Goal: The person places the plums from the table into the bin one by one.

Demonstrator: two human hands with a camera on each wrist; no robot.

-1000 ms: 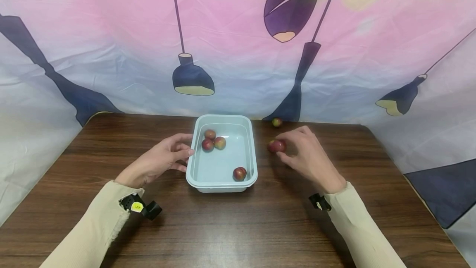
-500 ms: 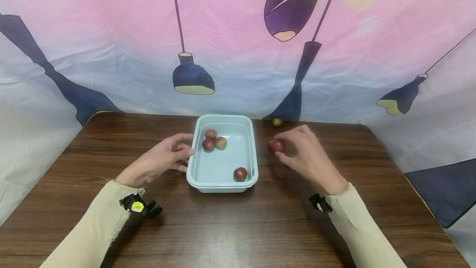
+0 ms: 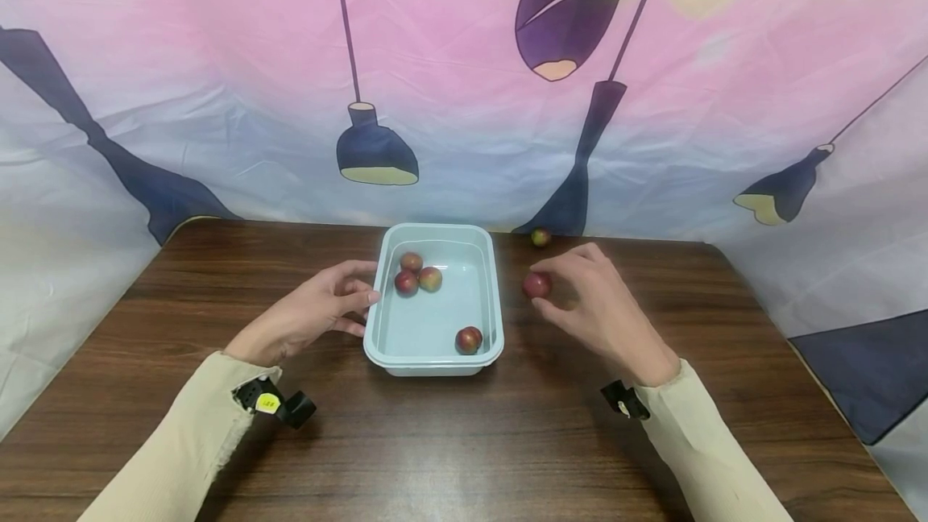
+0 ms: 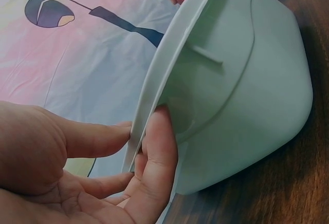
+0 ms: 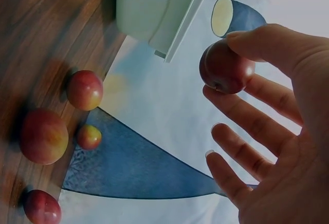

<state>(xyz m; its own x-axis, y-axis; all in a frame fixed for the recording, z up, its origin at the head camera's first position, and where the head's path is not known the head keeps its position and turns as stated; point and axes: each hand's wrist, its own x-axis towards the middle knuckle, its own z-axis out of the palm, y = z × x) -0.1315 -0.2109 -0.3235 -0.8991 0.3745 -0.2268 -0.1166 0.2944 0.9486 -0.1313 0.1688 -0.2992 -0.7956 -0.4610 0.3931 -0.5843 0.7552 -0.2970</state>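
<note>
My left hand (image 3: 315,308) pinches the left rim of a pale blue-green plastic tub (image 3: 428,325), thumb inside and fingers outside, as the left wrist view shows. Inside the tub, three plums (image 3: 407,283) sit together toward the back left. Near the front right corner lies another plum (image 3: 468,339), perhaps with a second partly behind it. To the right of the tub, my right hand (image 3: 602,308) holds a dark red plum (image 5: 226,67) between thumb and fingertips, raised off the table in the right wrist view. Its ring and little fingers are spread away from the fruit.
On the wooden table (image 3: 464,449), a small yellow-red plum (image 3: 540,238) lies near the back edge. The right wrist view shows more plums, including a large one (image 5: 44,136), mostly hidden by the right hand in the head view. A printed cloth (image 3: 449,127) hangs behind the table.
My right hand has shifted slightly left toward the tub, with the plum between its fingers. The left hand and the tub have stayed almost where they were.
</note>
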